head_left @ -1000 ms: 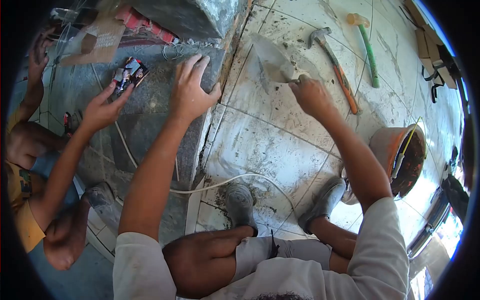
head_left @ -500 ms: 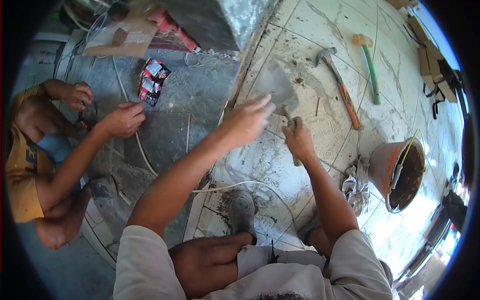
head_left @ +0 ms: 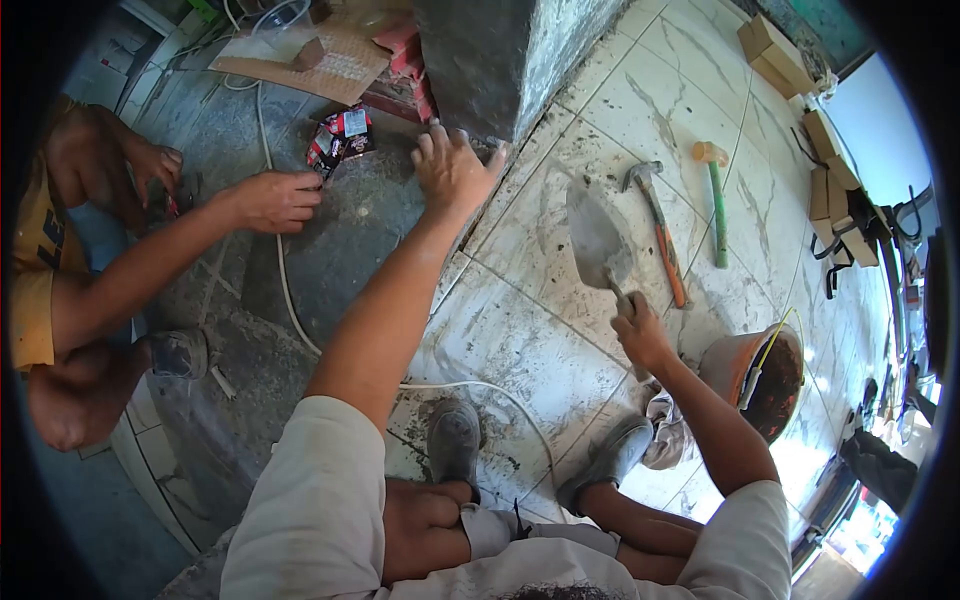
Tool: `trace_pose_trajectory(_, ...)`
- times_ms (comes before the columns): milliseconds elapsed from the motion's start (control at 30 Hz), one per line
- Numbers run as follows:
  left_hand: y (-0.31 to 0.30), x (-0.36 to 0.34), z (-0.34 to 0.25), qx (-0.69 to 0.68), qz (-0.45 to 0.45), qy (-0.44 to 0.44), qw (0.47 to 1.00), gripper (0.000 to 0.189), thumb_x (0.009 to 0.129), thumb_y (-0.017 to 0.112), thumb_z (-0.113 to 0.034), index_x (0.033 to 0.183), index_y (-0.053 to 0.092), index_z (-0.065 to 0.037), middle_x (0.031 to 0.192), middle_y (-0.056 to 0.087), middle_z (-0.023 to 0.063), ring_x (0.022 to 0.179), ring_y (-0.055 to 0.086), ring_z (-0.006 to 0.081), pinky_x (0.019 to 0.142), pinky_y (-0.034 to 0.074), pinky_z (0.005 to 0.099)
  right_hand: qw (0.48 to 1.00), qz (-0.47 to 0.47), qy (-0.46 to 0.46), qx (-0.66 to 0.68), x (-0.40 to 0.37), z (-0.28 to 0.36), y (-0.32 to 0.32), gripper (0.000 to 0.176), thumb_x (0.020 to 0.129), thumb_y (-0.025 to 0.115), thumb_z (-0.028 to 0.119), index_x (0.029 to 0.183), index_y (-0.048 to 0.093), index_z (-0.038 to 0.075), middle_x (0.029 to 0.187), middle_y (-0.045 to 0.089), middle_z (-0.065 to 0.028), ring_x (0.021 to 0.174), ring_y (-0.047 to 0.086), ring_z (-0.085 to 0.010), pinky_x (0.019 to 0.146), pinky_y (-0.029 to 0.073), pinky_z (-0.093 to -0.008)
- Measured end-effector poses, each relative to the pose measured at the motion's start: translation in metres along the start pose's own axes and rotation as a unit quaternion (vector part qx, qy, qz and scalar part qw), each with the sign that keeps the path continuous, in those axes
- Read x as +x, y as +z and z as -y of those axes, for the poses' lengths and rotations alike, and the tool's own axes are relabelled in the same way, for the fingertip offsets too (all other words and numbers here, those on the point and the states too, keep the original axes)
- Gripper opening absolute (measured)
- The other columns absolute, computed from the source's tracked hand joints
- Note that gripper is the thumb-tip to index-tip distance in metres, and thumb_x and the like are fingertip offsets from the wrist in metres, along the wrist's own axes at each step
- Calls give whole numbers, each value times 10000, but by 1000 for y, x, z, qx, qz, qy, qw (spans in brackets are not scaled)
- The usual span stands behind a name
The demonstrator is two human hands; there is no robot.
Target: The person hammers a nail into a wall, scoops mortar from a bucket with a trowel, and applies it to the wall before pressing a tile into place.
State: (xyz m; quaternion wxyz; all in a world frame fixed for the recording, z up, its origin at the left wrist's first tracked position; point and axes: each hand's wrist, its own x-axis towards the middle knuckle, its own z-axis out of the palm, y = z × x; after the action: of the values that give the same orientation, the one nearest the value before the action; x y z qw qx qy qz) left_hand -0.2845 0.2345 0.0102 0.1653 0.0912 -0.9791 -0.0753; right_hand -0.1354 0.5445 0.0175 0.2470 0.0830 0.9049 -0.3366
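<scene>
My left hand [head_left: 455, 170] reaches out with spread fingers over the dark floor by the foot of a grey pillar [head_left: 475, 65]. Whether the fingertips touch anything there is hard to tell. In my right hand [head_left: 642, 332] is the handle of a trowel [head_left: 597, 238]. Its wide grey blade lies low over the dusty marbled tiles, pointing away from me. Just right of the blade is a claw hammer [head_left: 662, 232] with an orange and black handle. Beyond that lies a mallet [head_left: 718, 205] with a green handle.
A bucket [head_left: 720, 362] with brown residue stands at the right, beside a crumpled rag [head_left: 668, 435]. At the left a co-worker's hand [head_left: 275, 200] is near red-black packets [head_left: 340, 140]. A white cable [head_left: 283, 265] crosses the floor. Cardboard [head_left: 300, 62] lies at the back.
My left hand has moved from near the trowel blade forward and left to the pillar's foot. My right hand keeps the trowel, its blade now nearer the hammer. The view has shifted.
</scene>
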Motion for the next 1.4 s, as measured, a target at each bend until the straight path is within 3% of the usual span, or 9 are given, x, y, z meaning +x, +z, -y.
trace_pose_trajectory(200, -13, -18, -16, -103, 129, 183, 969, 600, 834, 587, -524, 1117, 634, 2, 1224, 529, 207, 1113, 489, 331, 944, 364, 463, 995, 7, -38, -94, -58, -14, -65, 390, 810, 552, 220, 1114, 471, -9, 937, 603, -311, 928, 576, -485, 823, 441, -501)
trace_pose_trajectory(267, 7, -10, -7, -19, -30, -1, 999, 667, 813, 601, -559, 1175, 599, 1, 1197, 551, 192, 1133, 486, 332, 945, 372, 463, 997, -13, -12, -73, -75, -16, -79, 351, 805, 560, 199, 1073, 484, -15, 899, 596, -298, 890, 579, -468, 797, 444, -486)
trace_pose_trajectory(367, -14, 8, 3, -7, 63, -98, 993, 745, 729, 672, -597, 1161, 584, 4, 1236, 541, 170, 1165, 469, 317, 951, 368, 459, 999, -23, 6, -36, -93, -32, -88, 319, 799, 567, 179, 1036, 492, -22, 870, 592, -279, 846, 575, -456, 777, 445, -475)
trace_pose_trajectory(500, -2, 13, 16, -23, 21, -80, 996, 773, 669, 714, -609, 1135, 599, -2, 1148, 599, 184, 1089, 541, 335, 892, 431, 452, 999, -34, 6, -18, -107, -27, -85, 317, 796, 572, 171, 1030, 494, -28, 846, 593, -263, 804, 585, -426, 758, 454, -460)
trace_pose_trajectory(567, 9, 24, 30, -243, 89, -42, 965, 717, 675, 728, -573, 1100, 618, -7, 1021, 654, 201, 955, 615, 357, 813, 487, 455, 999, -50, 0, 5, -111, -17, -81, 327, 797, 574, 165, 1045, 494, -32, 825, 589, -254, 784, 595, -397, 737, 458, -448)
trace_pose_trajectory(700, 7, 21, 32, -183, 4, -42, 982, 671, 672, 741, -547, 1069, 637, -17, 927, 678, 201, 883, 648, 374, 776, 510, 449, 998, -50, 10, 39, -105, -37, -72, 325, 798, 580, 150, 1053, 501, -35, 792, 600, -217, 706, 612, -317, 673, 476, -413)
trace_pose_trajectory(867, -18, 31, 23, -67, 138, -98, 983, 716, 653, 750, -567, 1125, 649, -39, 1064, 660, 233, 1033, 621, 374, 857, 492, 441, 990, -43, 55, 123, -109, -34, -76, 294, 796, 601, 134, 1031, 519, -23, 721, 589, -110, 580, 580, -166, 550, 473, -327)
trace_pose_trajectory(1167, 15, 50, 64, -252, 182, -93, 946, 451, 715, 754, -413, 1019, 684, -87, 1015, 685, 181, 962, 648, 360, 811, 501, 446, 987, -55, 70, 134, -108, -42, -79, 267, 788, 631, 148, 961, 515, -18, 690, 562, -87, 582, 561, -158, 541, 455, -316)
trace_pose_trajectory(1400, 1, 52, 44, -116, 118, -114, 980, 329, 780, 688, -321, 1009, 695, -85, 1023, 682, 188, 989, 639, 369, 836, 504, 459, 984, -72, 69, 145, -110, -37, -87, 269, 786, 635, 153, 962, 519, -14, 686, 558, -78, 578, 542, -149, 533, 441, -307)
